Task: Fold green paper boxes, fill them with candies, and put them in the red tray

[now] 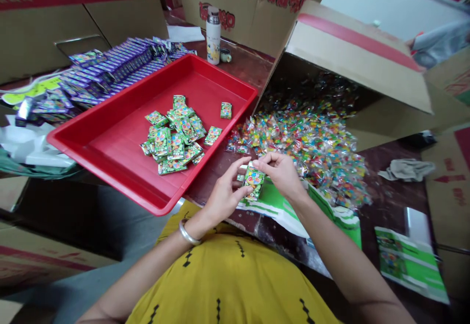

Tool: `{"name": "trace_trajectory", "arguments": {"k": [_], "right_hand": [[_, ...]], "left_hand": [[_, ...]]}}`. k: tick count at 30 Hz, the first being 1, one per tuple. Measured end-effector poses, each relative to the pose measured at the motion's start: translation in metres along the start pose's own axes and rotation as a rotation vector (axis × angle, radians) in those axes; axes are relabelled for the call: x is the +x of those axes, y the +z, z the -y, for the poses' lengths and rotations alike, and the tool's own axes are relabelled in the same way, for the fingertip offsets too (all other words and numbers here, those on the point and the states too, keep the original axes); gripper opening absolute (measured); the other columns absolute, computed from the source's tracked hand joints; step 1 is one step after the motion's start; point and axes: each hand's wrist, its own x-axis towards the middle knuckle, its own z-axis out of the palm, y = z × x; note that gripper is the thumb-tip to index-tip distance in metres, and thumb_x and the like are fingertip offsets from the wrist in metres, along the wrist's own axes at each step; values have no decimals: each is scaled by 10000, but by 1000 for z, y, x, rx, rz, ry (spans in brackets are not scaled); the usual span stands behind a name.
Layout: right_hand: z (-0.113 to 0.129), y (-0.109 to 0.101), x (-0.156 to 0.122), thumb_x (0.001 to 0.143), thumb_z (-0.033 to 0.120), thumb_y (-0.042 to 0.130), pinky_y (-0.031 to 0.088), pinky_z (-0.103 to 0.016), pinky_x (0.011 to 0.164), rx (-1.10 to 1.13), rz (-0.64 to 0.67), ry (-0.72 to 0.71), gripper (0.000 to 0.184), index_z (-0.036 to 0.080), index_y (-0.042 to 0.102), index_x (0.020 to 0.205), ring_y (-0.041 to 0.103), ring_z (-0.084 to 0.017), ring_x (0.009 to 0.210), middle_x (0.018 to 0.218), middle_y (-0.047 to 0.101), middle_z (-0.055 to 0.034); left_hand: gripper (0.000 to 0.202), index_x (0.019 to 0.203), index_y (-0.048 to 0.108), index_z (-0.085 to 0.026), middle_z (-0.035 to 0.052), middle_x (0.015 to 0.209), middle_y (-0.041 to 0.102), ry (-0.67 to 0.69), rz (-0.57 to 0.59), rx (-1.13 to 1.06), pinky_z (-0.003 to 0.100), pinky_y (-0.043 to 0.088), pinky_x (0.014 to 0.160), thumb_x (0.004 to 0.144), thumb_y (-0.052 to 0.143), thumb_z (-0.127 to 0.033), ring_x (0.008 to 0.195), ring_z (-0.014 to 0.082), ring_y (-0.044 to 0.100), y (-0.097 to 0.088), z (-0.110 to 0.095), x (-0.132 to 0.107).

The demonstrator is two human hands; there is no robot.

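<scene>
A small green printed box [253, 182] stands upright in front of me, over the table's near edge. My left hand [227, 189] is closed around it, the thumb across its front. The fingers of my right hand [281, 172] pinch together at the box's top edge; whether the flap is fully closed I cannot tell. Under my hands lie green-and-white printed sheets [282, 206], partly hidden by my right forearm. Several similar green boxes [176, 140] lie heaped in the red tray [110, 152] to the left. Clear packets of colourful pieces [312, 143] are piled on the right.
The packets spill from a tipped cardboard carton [352, 35]. Purple boxes [121, 64] are stacked in rows behind the tray, near a white flask [213, 37]. A grey cloth [406, 170] and a green sheet [411, 263] lie at right. Another person's sleeve [442, 42] shows at upper right.
</scene>
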Motion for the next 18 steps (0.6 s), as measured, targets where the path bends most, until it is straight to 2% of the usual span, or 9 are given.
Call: {"name": "trace_trajectory", "arguments": {"k": [4, 7, 9, 11, 12, 14, 16, 18], "right_hand": [[3, 5, -11, 861, 415, 673, 477, -303, 678, -137, -37, -177, 290, 186, 657, 684, 597, -163, 721, 781, 664, -34], [6, -1, -14, 935, 410, 573, 501, -328, 777, -173, 58, -205, 276, 201, 719, 831, 635, -185, 853, 921, 696, -54], [6, -11, -10, 929, 430, 573, 525, -331, 781, -159, 142, -185, 269, 228, 717, 1035, 641, -205, 966, 1093, 688, -64], [3, -25, -1, 928, 430, 569, 537, -327, 757, -199, 117, -190, 343, 252, 650, 1209, 632, -217, 1030, 1189, 664, -66], [0, -31, 4, 930, 413, 566, 534, -330, 761, -269, 78, -207, 344, 248, 643, 1221, 633, -219, 1027, 1173, 671, -67], [-9, -38, 15, 934, 355, 560, 511, -340, 793, -499, 46, -240, 253, 219, 707, 1089, 643, -216, 954, 1032, 705, -63], [-21, -36, 23, 937, 294, 555, 484, -333, 811, -774, 124, -248, 218, 200, 749, 904, 640, -205, 877, 908, 708, -57], [-32, -26, 28, 944, 253, 542, 467, -319, 798, -962, 191, -237, 241, 200, 758, 852, 624, -200, 862, 900, 702, -65]], "left_hand": [[528, 1323, 497, -257, 60, 1124, 599, 14, 1, -31, 275, 531, 775, 826, 652, -173, 980, 195, 605, 1, 0, -3], [414, 1205, 529, -235, 43, 1039, 610, 27, -36, -8, 254, 527, 736, 817, 659, -172, 922, 179, 614, -2, -2, 0], [365, 1181, 534, -229, 49, 1047, 605, 72, -99, 81, 277, 540, 761, 835, 638, -180, 929, 186, 624, -12, -7, 8], [381, 1227, 521, -237, 62, 1115, 593, 160, -216, 243, 330, 545, 833, 859, 605, -184, 985, 207, 625, -30, -18, 21], [430, 1276, 499, -243, 72, 1172, 580, 218, -287, 350, 368, 533, 894, 863, 605, -190, 1042, 227, 613, -41, -24, 29], [628, 1401, 401, -246, 102, 1337, 513, 348, -409, 587, 466, 432, 1056, 833, 667, -221, 1234, 291, 513, -59, -35, 40], [831, 1486, 281, -232, 139, 1478, 398, 453, -475, 768, 534, 287, 1155, 791, 735, -269, 1369, 338, 372, -67, -38, 43], [916, 1516, 225, -225, 161, 1515, 358, 493, -419, 855, 533, 252, 1174, 776, 759, -307, 1392, 341, 345, -61, -28, 35]]}}
